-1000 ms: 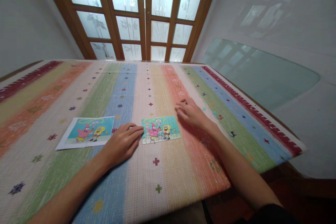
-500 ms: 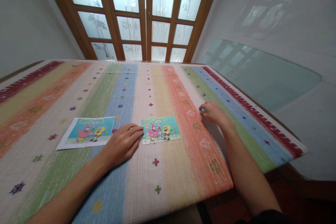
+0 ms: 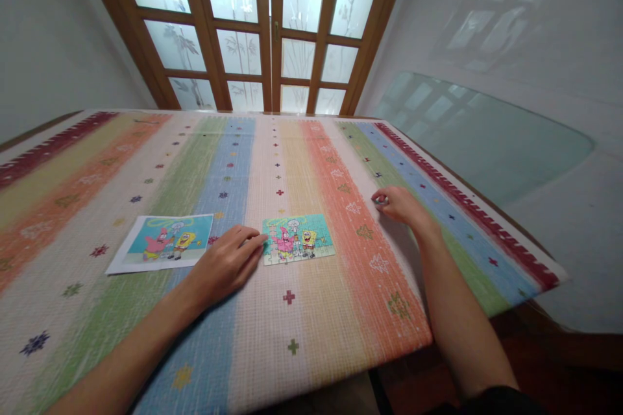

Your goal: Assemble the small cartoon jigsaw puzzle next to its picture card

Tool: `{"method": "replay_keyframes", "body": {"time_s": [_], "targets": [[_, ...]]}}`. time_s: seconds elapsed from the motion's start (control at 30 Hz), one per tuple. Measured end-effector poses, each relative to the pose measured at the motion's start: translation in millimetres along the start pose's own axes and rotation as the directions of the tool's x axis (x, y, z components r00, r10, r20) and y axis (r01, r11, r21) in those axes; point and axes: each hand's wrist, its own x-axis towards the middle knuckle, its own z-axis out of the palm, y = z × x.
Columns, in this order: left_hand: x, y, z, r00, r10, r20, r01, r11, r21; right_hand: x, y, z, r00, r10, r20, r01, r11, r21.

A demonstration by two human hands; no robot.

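Note:
A cartoon jigsaw puzzle (image 3: pixel 304 241) lies flat on the table, with pale outlined gaps near its left side. My left hand (image 3: pixel 233 258) rests palm down beside it, fingers stretched out and their tips at the puzzle's left edge. Off to the right and apart from the puzzle, my right hand (image 3: pixel 400 206) is closed in a pinch above the cloth. Between its thumb and fingers shows a small puzzle piece (image 3: pixel 381 201), mostly covered. A printed reference picture (image 3: pixel 168 241) with the same cartoon figures lies left of my left hand.
A striped, patterned tablecloth (image 3: pixel 265 337) covers the table, whose near edge runs below the puzzle and right forearm. Wooden doors with frosted panes (image 3: pixel 267 32) stand beyond the far edge. A glassy panel (image 3: pixel 481 136) lies along the right wall.
My right hand has shifted slightly right, and the piece in its fingers has turned from teal to greyish. My left hand stays at the puzzle's edge, fingers slightly more raised.

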Motion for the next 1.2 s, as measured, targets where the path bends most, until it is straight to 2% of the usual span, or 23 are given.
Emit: {"method": "replay_keyframes", "body": {"time_s": [0.13, 0.3, 0.37, 0.5, 0.6, 0.7, 0.83, 0.93, 1.07, 1.2], "targets": [[-1, -1, 0.0, 0.998, -0.036, -0.043, 0.037, 0.999, 0.012, 1, 0, -3, 1.0, 0.019, 0.02, -0.02, 1.0, 0.017], [-6, -6, 2.9, 0.986, -0.001, -0.164, 0.007, 0.999, 0.036, 3, 2, -5, 0.996, 0.045, 0.07, -0.051, 0.995, 0.085], [-9, -7, 3.7, 0.983, -0.022, -0.184, 0.028, 0.999, 0.032, 3, 3, -6, 0.995, 0.052, 0.084, -0.06, 0.993, 0.104], [-11, -6, 2.7, 0.988, -0.128, -0.09, 0.119, 0.988, -0.098, 4, 5, -8, 0.995, 0.055, 0.078, -0.064, 0.991, 0.119], [-8, -5, 1.5, 0.992, -0.111, -0.061, 0.102, 0.985, -0.139, 3, -1, -10, 0.999, 0.013, 0.03, -0.02, 0.974, 0.228], [-5, -4, 1.8, 0.997, -0.061, -0.047, 0.056, 0.994, -0.093, 0, -23, -9, 0.997, -0.079, 0.022, 0.06, 0.885, 0.462], [-4, -1, 4.4, 0.998, -0.06, -0.017, 0.058, 0.994, -0.091, -9, -74, 3, 0.954, -0.287, 0.09, 0.129, 0.662, 0.739], [-3, 0, 5.2, 0.998, -0.06, -0.005, 0.059, 0.994, -0.09, -16, -108, 16, 0.915, -0.4, 0.054, 0.21, 0.587, 0.782], [-1, 1, 3.9, 0.998, -0.059, 0.005, 0.059, 0.995, -0.076, -25, -137, 26, 0.866, -0.5, -0.015, 0.311, 0.513, 0.8], [1, 1, 2.5, 0.998, -0.051, 0.035, 0.052, 0.998, -0.039, -33, -152, 26, 0.83, -0.548, -0.102, 0.436, 0.523, 0.732]]}}
